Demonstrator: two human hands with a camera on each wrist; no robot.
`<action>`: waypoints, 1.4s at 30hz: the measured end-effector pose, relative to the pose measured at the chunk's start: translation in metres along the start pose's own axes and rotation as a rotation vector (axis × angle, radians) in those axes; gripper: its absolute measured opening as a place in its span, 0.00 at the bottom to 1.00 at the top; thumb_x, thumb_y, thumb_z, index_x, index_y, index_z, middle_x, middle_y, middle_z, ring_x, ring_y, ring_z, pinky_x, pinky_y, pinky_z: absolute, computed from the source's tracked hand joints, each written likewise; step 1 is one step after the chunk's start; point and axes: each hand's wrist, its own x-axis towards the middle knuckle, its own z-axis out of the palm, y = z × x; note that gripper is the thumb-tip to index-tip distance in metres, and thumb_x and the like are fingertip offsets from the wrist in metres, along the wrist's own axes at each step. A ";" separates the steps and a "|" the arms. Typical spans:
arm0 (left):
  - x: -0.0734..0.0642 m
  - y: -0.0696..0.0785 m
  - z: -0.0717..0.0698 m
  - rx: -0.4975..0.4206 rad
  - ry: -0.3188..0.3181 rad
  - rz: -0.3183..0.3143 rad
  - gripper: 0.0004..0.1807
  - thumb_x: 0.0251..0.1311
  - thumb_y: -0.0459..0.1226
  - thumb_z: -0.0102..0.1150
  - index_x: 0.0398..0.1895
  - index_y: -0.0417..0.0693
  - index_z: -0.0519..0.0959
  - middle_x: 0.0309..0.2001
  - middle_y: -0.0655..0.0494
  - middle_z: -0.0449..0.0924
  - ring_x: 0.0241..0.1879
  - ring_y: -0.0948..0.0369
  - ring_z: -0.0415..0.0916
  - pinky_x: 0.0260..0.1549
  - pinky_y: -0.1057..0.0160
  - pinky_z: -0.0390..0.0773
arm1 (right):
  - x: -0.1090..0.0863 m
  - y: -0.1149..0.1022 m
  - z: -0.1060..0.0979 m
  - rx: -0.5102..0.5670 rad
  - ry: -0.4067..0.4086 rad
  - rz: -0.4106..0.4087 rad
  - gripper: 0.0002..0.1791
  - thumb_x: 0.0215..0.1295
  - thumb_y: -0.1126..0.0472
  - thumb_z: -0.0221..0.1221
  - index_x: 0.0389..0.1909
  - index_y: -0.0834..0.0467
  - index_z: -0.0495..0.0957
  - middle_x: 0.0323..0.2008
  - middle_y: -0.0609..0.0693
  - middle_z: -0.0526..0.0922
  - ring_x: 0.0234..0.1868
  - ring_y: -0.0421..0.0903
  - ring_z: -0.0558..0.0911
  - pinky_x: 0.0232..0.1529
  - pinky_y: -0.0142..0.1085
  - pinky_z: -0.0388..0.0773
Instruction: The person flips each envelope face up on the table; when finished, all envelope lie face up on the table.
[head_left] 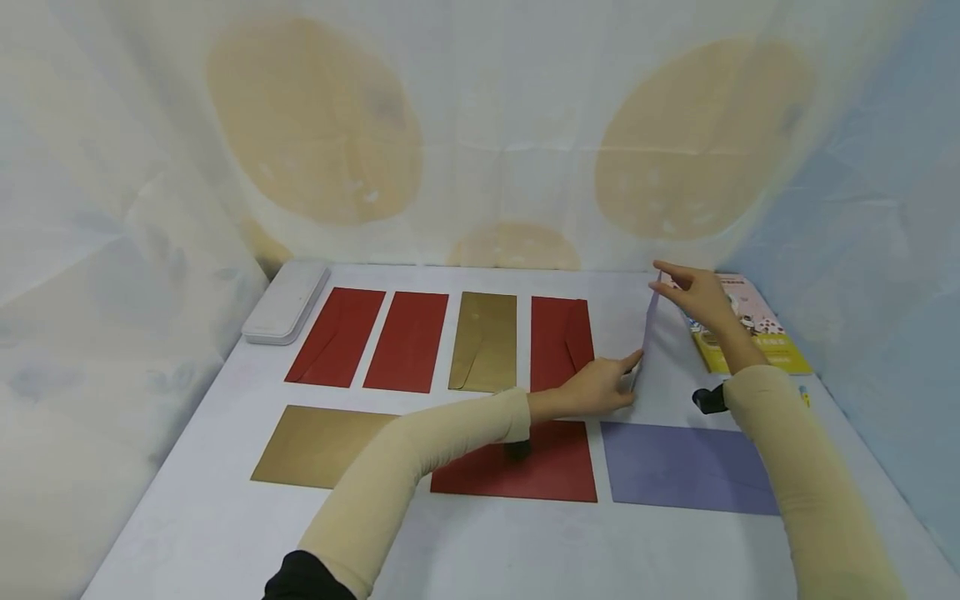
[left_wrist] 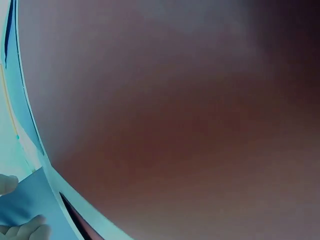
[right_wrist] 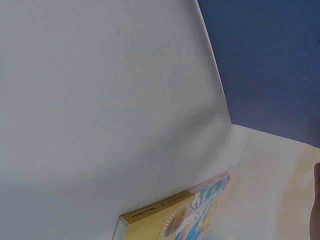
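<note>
A purple envelope stands up off the table, almost edge-on in the head view. Its far upper end is pinched by my right hand, thumb and forefinger apart along the edge. My left hand grips the near lower end, reaching across over a red envelope in the back row. In the left wrist view, fingers show at the lower left against the bluish envelope; blur fills most of that view. The right wrist view shows the envelope's broad face.
More red envelopes and a gold one lie in the back row. In front are gold, red and purple envelopes. A white case sits back left; a pink and yellow book lies back right.
</note>
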 end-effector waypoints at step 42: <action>-0.011 -0.003 -0.018 -0.039 0.195 0.134 0.49 0.56 0.36 0.69 0.75 0.39 0.49 0.70 0.46 0.60 0.50 0.66 0.77 0.48 0.80 0.67 | -0.015 0.019 0.013 -0.047 0.118 -0.025 0.31 0.69 0.49 0.57 0.69 0.57 0.66 0.64 0.66 0.68 0.57 0.70 0.71 0.52 0.63 0.68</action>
